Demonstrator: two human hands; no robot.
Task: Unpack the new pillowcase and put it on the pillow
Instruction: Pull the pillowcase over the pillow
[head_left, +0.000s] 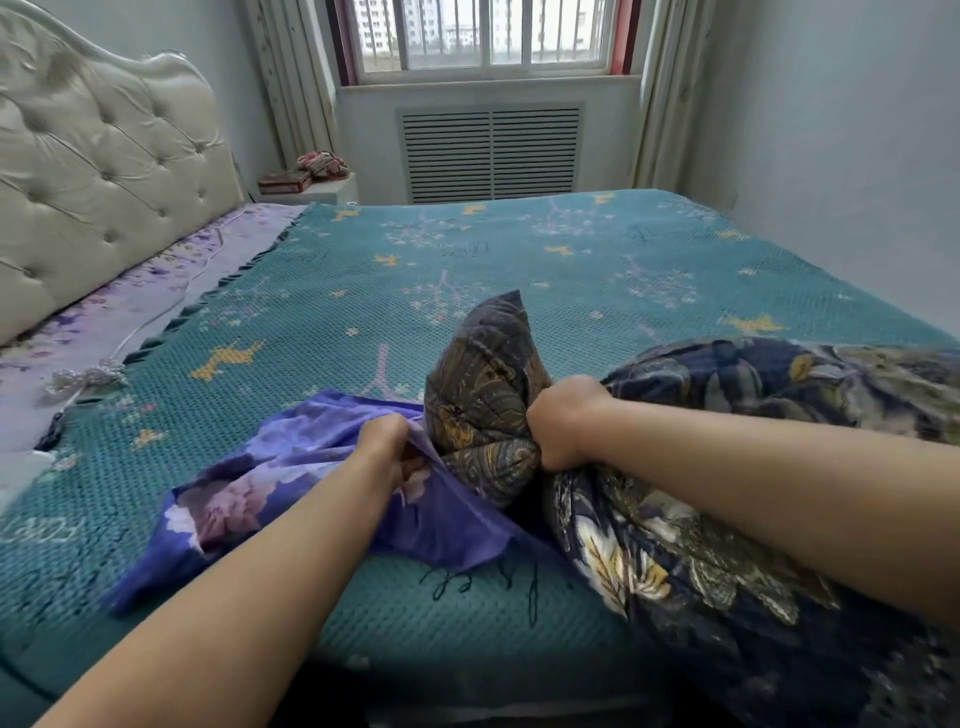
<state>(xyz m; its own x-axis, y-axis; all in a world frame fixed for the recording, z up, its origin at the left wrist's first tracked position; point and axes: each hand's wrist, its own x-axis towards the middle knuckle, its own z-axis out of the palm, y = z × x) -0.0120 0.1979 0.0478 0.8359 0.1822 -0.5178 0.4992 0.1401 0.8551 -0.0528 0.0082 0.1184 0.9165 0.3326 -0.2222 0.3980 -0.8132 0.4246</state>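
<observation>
A purple floral pillowcase (270, 488) lies spread on the teal bedspread, its open edge toward the middle. My left hand (387, 441) pinches that open edge and lifts it. A dark blue floral pillow (701, 519) lies at the right. My right hand (563, 421) grips the pillow's bunched end, squeezing it into a brown patterned lump (483, 389) that sits at the mouth of the pillowcase. Whether the pillow's tip is inside the opening I cannot tell.
The teal bedspread (519, 260) covers a wide bed. A cream tufted headboard (104, 171) stands at the left over a lilac sheet strip (135, 306). A nightstand (311, 189) with small items sits by the radiator cover under the window.
</observation>
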